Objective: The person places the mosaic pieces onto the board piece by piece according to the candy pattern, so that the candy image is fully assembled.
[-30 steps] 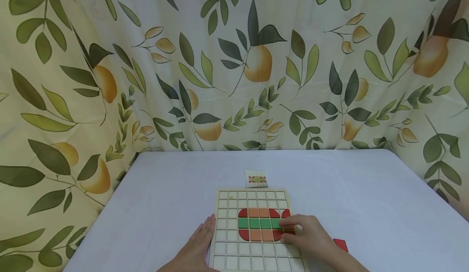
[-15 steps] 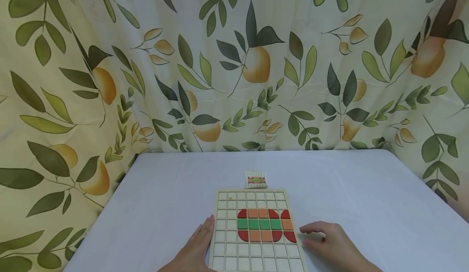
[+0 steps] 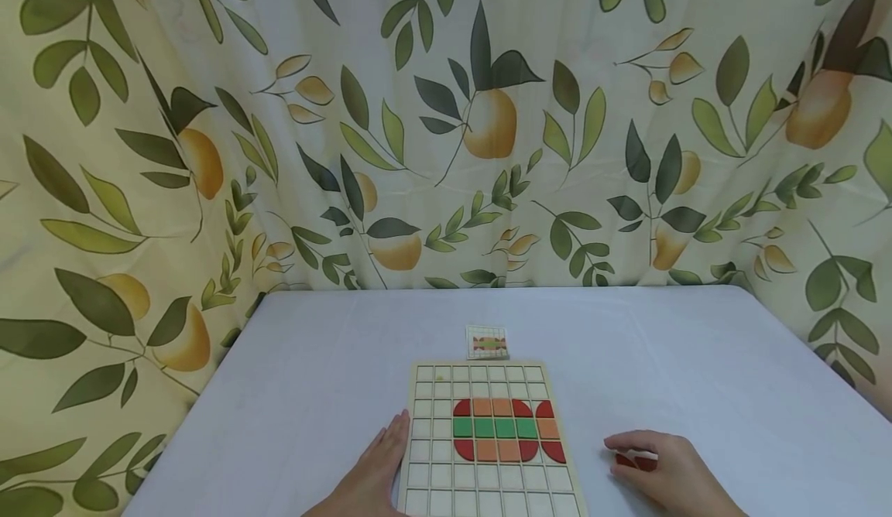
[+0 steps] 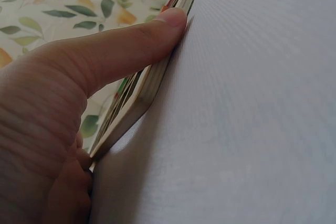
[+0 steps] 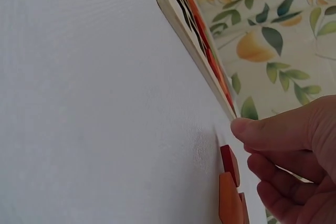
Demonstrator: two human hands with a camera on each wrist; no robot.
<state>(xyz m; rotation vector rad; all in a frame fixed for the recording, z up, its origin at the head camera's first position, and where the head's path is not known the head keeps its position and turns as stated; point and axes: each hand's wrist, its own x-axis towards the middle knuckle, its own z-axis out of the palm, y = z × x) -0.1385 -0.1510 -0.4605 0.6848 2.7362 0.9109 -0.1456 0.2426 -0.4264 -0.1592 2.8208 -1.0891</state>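
A cream gridded board (image 3: 460,474) lies on the table. Set in its squares are green tiles (image 3: 493,428), orange tiles (image 3: 498,450) and red round-cornered tiles (image 3: 463,450). My left hand (image 3: 372,467) rests along the board's left side with straight fingers; its thumb (image 4: 170,20) presses the near edge in the left wrist view. My right hand (image 3: 669,467) hovers right of the board, fingers loosely bent, thumb and forefinger apart. Red pieces (image 3: 645,463) show beneath it. In the right wrist view, a loose red tile (image 5: 230,166) and an orange tile (image 5: 229,198) lie near the fingertips, not touched.
A small pattern card (image 3: 487,343) with a similar coloured design lies just beyond the board's far edge. A white cloth (image 3: 334,347) covers the table. Behind it hangs a curtain (image 3: 446,215) printed with fruit and leaves.
My right hand has withdrawn from the board's right-hand tiles and moved right to the loose pieces. Red and orange tiles it covered now show at the board's right edge. My left hand stays put.
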